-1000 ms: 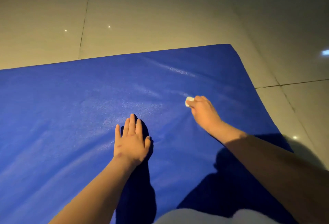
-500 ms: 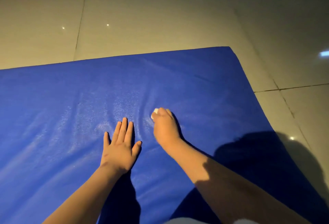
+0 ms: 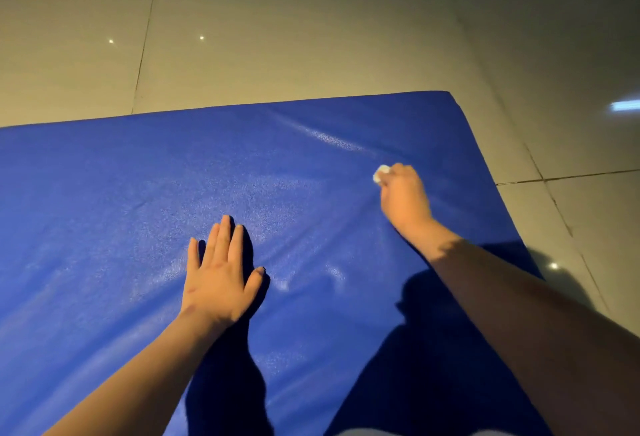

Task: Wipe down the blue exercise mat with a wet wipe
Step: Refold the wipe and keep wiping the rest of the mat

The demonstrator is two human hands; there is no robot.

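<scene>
Head view: the blue exercise mat (image 3: 104, 193) lies flat on the tiled floor (image 3: 294, 37) and fills the left and middle of the picture, with its far edge and far right corner in sight. Near the middle, the left hand (image 3: 221, 276) rests palm down on the mat. Its fingers (image 3: 225, 238) are straight and close together and hold nothing. I judge it is there to pin the mat and take the person's weight while the other arm reaches out. Soft ripples run through the mat between the two hands, which fits that reading. Further right and farther off, the right hand (image 3: 403, 198) has its fingers curled round a small bunched white wet wipe (image 3: 381, 172). Only a tip of the wipe shows past the fingertips, and it is down against the mat near the far right corner. It is probably bunched so that it takes pressure. Count: one mat, one wipe, two bare hands.
</scene>
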